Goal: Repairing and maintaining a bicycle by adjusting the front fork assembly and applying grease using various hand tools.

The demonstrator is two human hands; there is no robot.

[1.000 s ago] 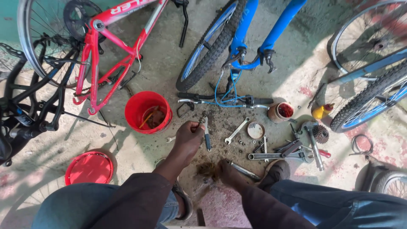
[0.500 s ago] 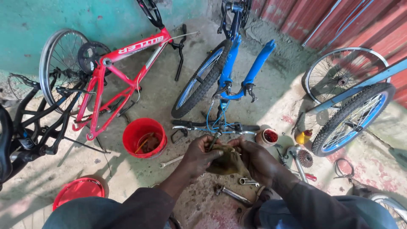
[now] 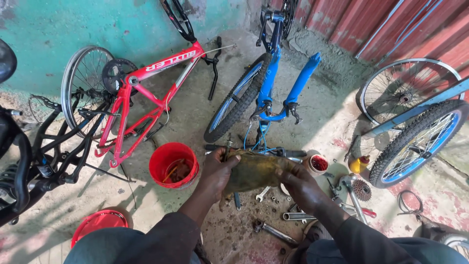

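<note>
- The blue bike point(image 3: 266, 93) is the biggest thing in front of you, lying stripped on the concrete with its fork legs pointing away, so the handlebar end sits right at your hands.
- The red frame point(image 3: 146, 93) leans next to it on your left, wheel point(image 3: 85, 85) up by the green wall. Looks parked out of the way rather than being worked on.
- A black bike point(image 3: 29, 161) hangs at the far left edge, and on the right there are two more wheels point(image 3: 415, 142) against the red sheeting.
- The red bucket point(image 3: 173, 165) sits just left of your left hand, open, with some bits inside, close enough to grab from. Its lid point(image 3: 97, 224) lies flat nearer your knee.
- The rag point(image 3: 254, 171), a dirty olive-brown one, is stretched between your hands just above the ground, right over the handlebar.
- Your left hand point(image 3: 217, 173) is clamped on the rag's left end, fingers wrapped round it.
- Your right hand point(image 3: 300, 186) pinches the right end. Holding both ends keeps it spread and taut.
- Small stuff is scattered under and right of your hands: spanners point(image 3: 273, 232), a sprocket point(image 3: 361, 189), a small red-filled tin point(image 3: 317, 164), a yellow bottle point(image 3: 359, 165).
</note>
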